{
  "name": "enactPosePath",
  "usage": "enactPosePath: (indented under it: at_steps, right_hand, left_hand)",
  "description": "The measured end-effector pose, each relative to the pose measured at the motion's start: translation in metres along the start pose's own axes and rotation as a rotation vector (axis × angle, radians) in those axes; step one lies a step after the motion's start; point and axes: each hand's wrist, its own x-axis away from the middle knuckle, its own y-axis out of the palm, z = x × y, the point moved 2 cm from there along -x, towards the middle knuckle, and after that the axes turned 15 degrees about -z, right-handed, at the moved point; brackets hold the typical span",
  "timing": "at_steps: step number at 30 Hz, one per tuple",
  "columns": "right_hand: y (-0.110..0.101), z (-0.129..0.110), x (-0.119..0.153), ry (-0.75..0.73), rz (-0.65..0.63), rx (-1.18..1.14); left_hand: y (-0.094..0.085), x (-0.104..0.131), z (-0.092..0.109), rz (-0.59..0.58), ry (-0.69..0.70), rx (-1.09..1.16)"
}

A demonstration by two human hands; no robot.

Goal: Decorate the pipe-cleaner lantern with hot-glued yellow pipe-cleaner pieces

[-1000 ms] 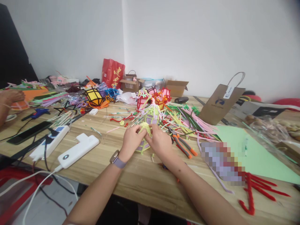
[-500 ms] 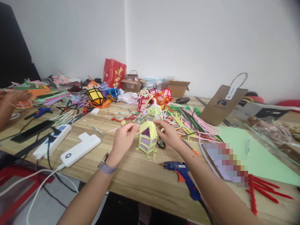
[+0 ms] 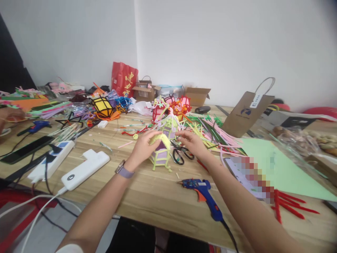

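Note:
A small purple-panelled lantern [image 3: 161, 157] with a pale yellow-green fuzzy frame and roof stands on the table in front of me. My left hand [image 3: 142, 149] grips its roof, thumb on the near side and fingers over the top. To the right of the lantern, my right hand [image 3: 194, 144] hovers with bent fingers apart, holding nothing. Black-handled scissors [image 3: 179, 157] lie beneath that hand, their blades largely hidden. Just behind stands a second yellow-green and purple lantern [image 3: 171, 123]. Nearer me lies a blue glue gun [image 3: 202, 189], its nozzle pointing left.
Pipe cleaners [image 3: 210, 131] are heaped behind my right hand. A phone [image 3: 244, 179], partly blurred out, rests by a green sheet [image 3: 284, 158]. On the left are a power bank [image 3: 86, 168], a power strip [image 3: 52, 160] and another person's hand [image 3: 10, 114].
My left hand has closed over the lantern's roof. My right hand has drawn away from the lantern's right side, and more of the scissors shows. The view has swung slightly right.

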Motion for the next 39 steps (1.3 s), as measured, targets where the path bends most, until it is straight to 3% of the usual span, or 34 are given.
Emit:
enactPosePath:
  at_steps: [3, 6, 11, 15, 19, 22, 26, 32, 39]
  right_hand:
    - [-0.026, 0.019, 0.018, 0.177, 0.079, 0.122]
    - [-0.047, 0.037, 0.038, 0.309, 0.097, 0.244]
    - [-0.045, 0.047, 0.055, 0.396, -0.035, 0.489]
    - [-0.019, 0.043, 0.041, 0.342, -0.217, 0.654]
    - [0.001, 0.046, 0.016, 0.352, -0.309, 0.798]
    - [0.005, 0.05, 0.006, 0.356, -0.355, 0.861]
    - [-0.006, 0.055, 0.005, 0.349, -0.436, 0.849]
    - [-0.024, 0.067, -0.01, 0.486, -0.333, 0.818]
    - [-0.012, 0.081, -0.038, 0.592, -0.282, 0.761]
  left_hand:
    - [-0.002, 0.003, -0.005, 0.133, -0.09, -0.039]
    - [0.0, 0.005, -0.009, 0.158, -0.085, -0.15]
    - [0.01, 0.008, -0.017, 0.19, -0.007, -0.233]
    - [0.015, 0.012, -0.023, 0.219, 0.051, -0.277]
    - [0.016, 0.015, -0.024, 0.234, 0.087, -0.28]
    - [0.015, 0.016, -0.023, 0.228, 0.087, -0.275]
    - [0.015, 0.017, -0.021, 0.219, 0.068, -0.263]
    - [0.016, 0.017, -0.022, 0.235, 0.078, -0.261]
    - [0.016, 0.017, -0.021, 0.254, 0.094, -0.26]
